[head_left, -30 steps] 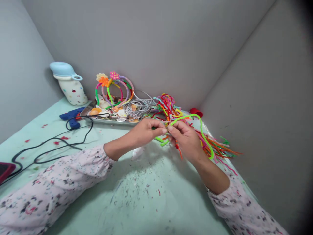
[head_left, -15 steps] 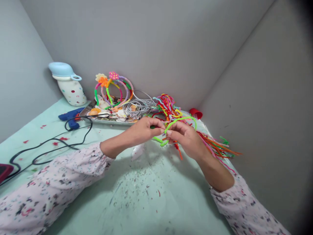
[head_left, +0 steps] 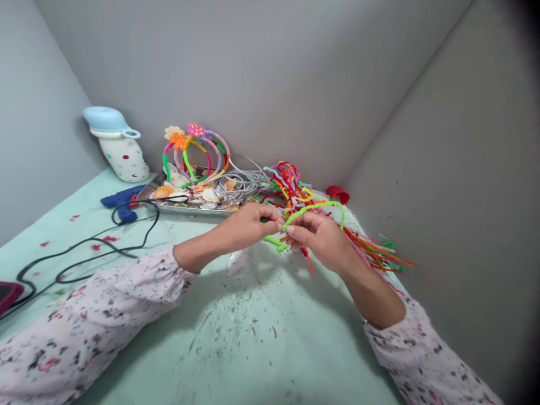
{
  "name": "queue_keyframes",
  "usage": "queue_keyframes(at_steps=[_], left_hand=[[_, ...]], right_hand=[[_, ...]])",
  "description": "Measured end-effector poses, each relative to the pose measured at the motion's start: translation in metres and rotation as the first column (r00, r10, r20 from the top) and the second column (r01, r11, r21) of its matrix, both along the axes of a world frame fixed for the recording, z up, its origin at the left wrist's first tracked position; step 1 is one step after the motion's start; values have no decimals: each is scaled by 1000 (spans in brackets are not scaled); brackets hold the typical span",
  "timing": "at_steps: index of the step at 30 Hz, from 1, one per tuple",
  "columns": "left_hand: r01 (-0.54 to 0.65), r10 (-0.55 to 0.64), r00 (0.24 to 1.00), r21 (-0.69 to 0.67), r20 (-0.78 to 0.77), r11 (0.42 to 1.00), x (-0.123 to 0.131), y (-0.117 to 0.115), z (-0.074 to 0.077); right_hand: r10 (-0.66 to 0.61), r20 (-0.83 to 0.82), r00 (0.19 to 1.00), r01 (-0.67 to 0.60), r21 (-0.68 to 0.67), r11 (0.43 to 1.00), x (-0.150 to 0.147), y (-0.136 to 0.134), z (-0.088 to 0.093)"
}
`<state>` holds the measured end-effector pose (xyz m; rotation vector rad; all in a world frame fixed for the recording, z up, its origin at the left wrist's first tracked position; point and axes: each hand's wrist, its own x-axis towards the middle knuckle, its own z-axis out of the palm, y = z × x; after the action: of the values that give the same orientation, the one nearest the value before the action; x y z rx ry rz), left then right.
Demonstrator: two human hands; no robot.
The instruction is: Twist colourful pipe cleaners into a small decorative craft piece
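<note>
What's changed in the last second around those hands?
The lime-green pipe cleaner has swung up: its free end, once hanging low to the right, now arcs just above the right hand. The left hand barely moved. The blue glue gun stayed put.

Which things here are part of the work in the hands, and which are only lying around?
In the work: left hand, right hand, lime-green pipe cleaner, multicoloured pipe cleaners.
Lying around: blue glue gun, black cord, metal tray, silver wire coil, spotted container.
</note>
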<state>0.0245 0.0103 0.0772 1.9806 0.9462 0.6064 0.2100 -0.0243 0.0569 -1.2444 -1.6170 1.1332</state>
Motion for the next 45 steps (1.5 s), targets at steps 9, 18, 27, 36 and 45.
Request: queue_keyframes(at_steps=[9,18,27,36,45], left_hand=[[13,-13,1000,-33,11,999,0,1,-3],[-3,4,1000,-58,24,998,2,1,-4],[-16,19,999,-61,46,998,1,1,-5],[-30,32,999,-62,31,998,1,3,-7],[-49,51,998,-46,35,998,0,4,-8]], right_hand=[[21,21,1000,-22,41,999,0,1,-2],[-3,67,998,-9,178,984,-1,-3,-2],[-64,297,953,-130,588,798,5,1,-4],[-114,386,915,-202,686,699,5,1,-10],[-186,405,895,-194,731,654,5,1,-11]])
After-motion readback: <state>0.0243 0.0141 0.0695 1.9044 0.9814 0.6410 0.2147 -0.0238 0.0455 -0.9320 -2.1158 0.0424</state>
